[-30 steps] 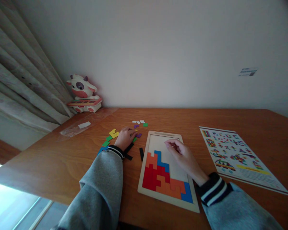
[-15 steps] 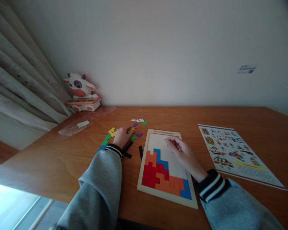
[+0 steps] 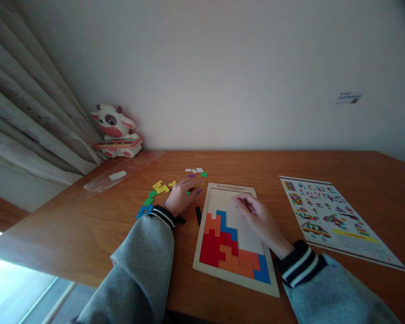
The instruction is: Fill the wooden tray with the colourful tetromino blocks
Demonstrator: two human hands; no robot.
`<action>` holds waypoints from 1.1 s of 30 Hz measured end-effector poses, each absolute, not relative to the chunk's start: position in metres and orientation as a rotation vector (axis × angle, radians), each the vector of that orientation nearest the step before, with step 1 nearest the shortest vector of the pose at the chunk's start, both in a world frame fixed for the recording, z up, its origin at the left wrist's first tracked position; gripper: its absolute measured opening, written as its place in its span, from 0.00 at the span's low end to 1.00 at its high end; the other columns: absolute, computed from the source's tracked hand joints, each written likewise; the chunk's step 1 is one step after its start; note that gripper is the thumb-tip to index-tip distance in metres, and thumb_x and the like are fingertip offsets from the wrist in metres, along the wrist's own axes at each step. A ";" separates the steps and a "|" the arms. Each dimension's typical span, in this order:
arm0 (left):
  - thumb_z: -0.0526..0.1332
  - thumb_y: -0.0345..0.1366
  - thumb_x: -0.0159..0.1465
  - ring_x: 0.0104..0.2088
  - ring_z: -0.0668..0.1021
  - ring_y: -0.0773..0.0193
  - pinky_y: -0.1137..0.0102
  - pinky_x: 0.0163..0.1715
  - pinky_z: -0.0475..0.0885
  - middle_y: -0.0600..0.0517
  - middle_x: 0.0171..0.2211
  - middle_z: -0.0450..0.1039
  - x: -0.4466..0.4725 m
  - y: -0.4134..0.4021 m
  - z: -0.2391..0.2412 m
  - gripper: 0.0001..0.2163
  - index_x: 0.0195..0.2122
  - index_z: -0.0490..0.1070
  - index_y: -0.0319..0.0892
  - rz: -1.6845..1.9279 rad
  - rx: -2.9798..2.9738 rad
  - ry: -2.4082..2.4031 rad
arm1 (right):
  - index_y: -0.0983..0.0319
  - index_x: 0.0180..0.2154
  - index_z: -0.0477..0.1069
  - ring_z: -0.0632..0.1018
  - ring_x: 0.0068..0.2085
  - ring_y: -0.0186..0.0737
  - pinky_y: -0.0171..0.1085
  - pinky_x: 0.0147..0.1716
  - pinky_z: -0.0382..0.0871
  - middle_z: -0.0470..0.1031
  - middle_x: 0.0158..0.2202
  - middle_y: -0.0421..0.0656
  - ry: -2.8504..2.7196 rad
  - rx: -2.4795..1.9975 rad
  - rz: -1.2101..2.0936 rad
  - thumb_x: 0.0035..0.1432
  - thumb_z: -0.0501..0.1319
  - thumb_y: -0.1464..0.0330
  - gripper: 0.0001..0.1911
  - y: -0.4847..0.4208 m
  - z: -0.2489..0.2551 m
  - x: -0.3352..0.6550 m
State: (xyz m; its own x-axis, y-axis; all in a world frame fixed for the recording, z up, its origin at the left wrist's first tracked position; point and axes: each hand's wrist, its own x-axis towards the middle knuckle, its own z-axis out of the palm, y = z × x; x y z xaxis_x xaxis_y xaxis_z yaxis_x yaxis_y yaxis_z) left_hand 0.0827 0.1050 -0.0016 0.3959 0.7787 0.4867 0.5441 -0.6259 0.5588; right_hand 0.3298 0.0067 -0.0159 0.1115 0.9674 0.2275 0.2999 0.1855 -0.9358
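A wooden puzzle board [image 3: 231,187] lies on the table, its lower part filled with red [image 3: 209,249], orange and blue [image 3: 227,226] pieces. My right hand [image 3: 257,218] rests on the board's bare upper area with its fingers curled together; nothing shows in them. My left hand [image 3: 182,196] lies left of the board among loose pieces, its fingertips pinching a thin yellow piece [image 3: 199,185]. Around it lie yellow pieces [image 3: 160,188], green [image 3: 152,194], blue [image 3: 143,211], purple and a black bar [image 3: 198,215]. Part of the pile is hidden under the hand.
A printed pattern sheet [image 3: 331,212] lies right of the board. A cow toy [image 3: 116,131] stands at the back left by the curtain [image 3: 27,112], a clear plastic bag [image 3: 121,173] before it. Small white pieces [image 3: 195,170] lie farther back. The table's left edge runs diagonally.
My left hand picked a yellow piece out of the pile and moved right toward the board. My right hand stayed on the board.
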 end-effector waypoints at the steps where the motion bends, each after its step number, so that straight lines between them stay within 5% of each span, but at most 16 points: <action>1: 0.64 0.37 0.64 0.41 0.80 0.62 0.69 0.44 0.76 0.49 0.43 0.79 0.086 0.101 -0.001 0.14 0.51 0.75 0.44 1.006 2.282 1.079 | 0.60 0.40 0.74 0.74 0.32 0.40 0.38 0.31 0.67 0.76 0.33 0.43 -1.398 -1.317 0.791 0.60 0.59 0.53 0.18 0.006 -0.015 0.330; 4: 0.66 0.43 0.61 0.35 0.81 0.62 0.69 0.37 0.78 0.50 0.38 0.80 0.091 0.092 0.003 0.21 0.54 0.73 0.41 0.817 2.091 0.938 | 0.60 0.40 0.74 0.74 0.33 0.41 0.38 0.32 0.68 0.76 0.33 0.42 -1.412 -1.321 0.790 0.61 0.59 0.54 0.17 0.006 -0.014 0.329; 9: 0.57 0.45 0.68 0.43 0.79 0.59 0.68 0.45 0.74 0.48 0.43 0.80 0.092 0.089 0.008 0.16 0.49 0.77 0.43 0.664 2.230 0.823 | 0.59 0.41 0.73 0.76 0.36 0.42 0.39 0.35 0.69 0.77 0.35 0.44 -1.422 -1.310 0.785 0.61 0.59 0.55 0.15 0.006 -0.015 0.329; 13: 0.65 0.47 0.62 0.28 0.75 0.67 0.74 0.29 0.70 0.53 0.33 0.78 0.094 0.089 0.003 0.21 0.52 0.72 0.42 0.693 2.208 0.969 | 0.59 0.42 0.72 0.76 0.37 0.43 0.39 0.36 0.70 0.77 0.36 0.43 -1.437 -1.319 0.804 0.62 0.58 0.55 0.16 0.006 -0.016 0.329; 16: 0.70 0.50 0.56 0.23 0.71 0.69 0.75 0.23 0.65 0.56 0.26 0.74 0.096 0.090 -0.003 0.19 0.40 0.75 0.40 0.761 2.195 1.088 | 0.59 0.42 0.72 0.77 0.38 0.43 0.40 0.36 0.70 0.77 0.37 0.44 -1.441 -1.327 0.821 0.62 0.58 0.54 0.16 0.005 -0.015 0.329; 19: 0.66 0.48 0.61 0.26 0.73 0.68 0.74 0.27 0.66 0.55 0.27 0.76 0.098 0.090 -0.005 0.14 0.32 0.77 0.42 0.777 2.276 1.103 | 0.59 0.42 0.72 0.76 0.38 0.43 0.39 0.36 0.70 0.77 0.38 0.44 -1.440 -1.325 0.837 0.62 0.58 0.55 0.16 0.004 -0.015 0.328; 23: 0.61 0.42 0.66 0.32 0.78 0.66 0.73 0.34 0.72 0.52 0.35 0.80 0.102 0.090 -0.007 0.11 0.40 0.79 0.43 0.865 2.199 1.060 | 0.59 0.42 0.72 0.76 0.38 0.43 0.40 0.36 0.69 0.76 0.37 0.43 -1.447 -1.326 0.851 0.62 0.58 0.55 0.15 0.004 -0.016 0.329; 29: 0.65 0.44 0.63 0.37 0.80 0.63 0.71 0.38 0.76 0.48 0.39 0.80 0.106 0.086 -0.004 0.17 0.50 0.76 0.41 0.891 1.994 0.899 | 0.59 0.41 0.72 0.75 0.36 0.41 0.39 0.34 0.69 0.76 0.35 0.43 -1.455 -1.319 0.833 0.62 0.58 0.56 0.14 0.003 -0.013 0.328; 33: 0.67 0.46 0.60 0.36 0.79 0.63 0.70 0.36 0.75 0.47 0.39 0.80 0.109 0.083 -0.003 0.17 0.45 0.78 0.39 0.890 1.872 0.859 | 0.59 0.42 0.72 0.74 0.35 0.40 0.39 0.33 0.69 0.76 0.36 0.43 -1.478 -1.308 0.843 0.62 0.59 0.57 0.14 0.002 -0.014 0.327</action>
